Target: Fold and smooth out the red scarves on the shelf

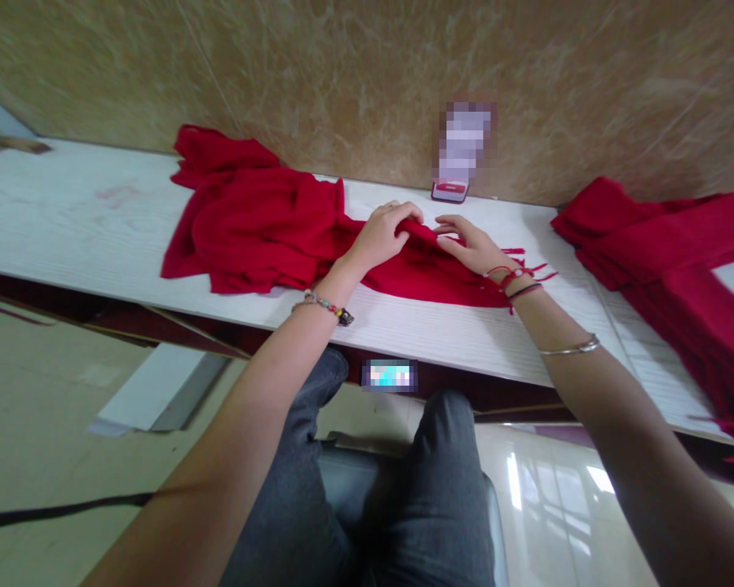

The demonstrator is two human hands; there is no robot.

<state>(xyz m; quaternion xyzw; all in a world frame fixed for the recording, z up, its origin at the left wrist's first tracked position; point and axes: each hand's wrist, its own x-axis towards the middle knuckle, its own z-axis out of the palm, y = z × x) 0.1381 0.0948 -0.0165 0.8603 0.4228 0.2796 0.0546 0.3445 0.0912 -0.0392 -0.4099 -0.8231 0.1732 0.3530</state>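
Observation:
A red scarf (263,220) with a fringe at its right end lies bunched across the white table. Its left part is heaped in loose folds, while the right part is narrower and flatter. My left hand (386,231) grips the scarf's upper edge near the middle, raising a fold between thumb and fingers. Just right of it, my right hand (468,243) hovers over the fringed part with thumb and fingers apart. Whether its fingertips touch the cloth I cannot tell.
A second red scarf (654,244) lies folded over itself at the table's right. Behind my hands a pixelated upright object (463,143) leans against the marbled wall (318,73). The white tabletop (98,212) is narrow, its front edge close to my knees. A white box-like piece (159,387) sits below left.

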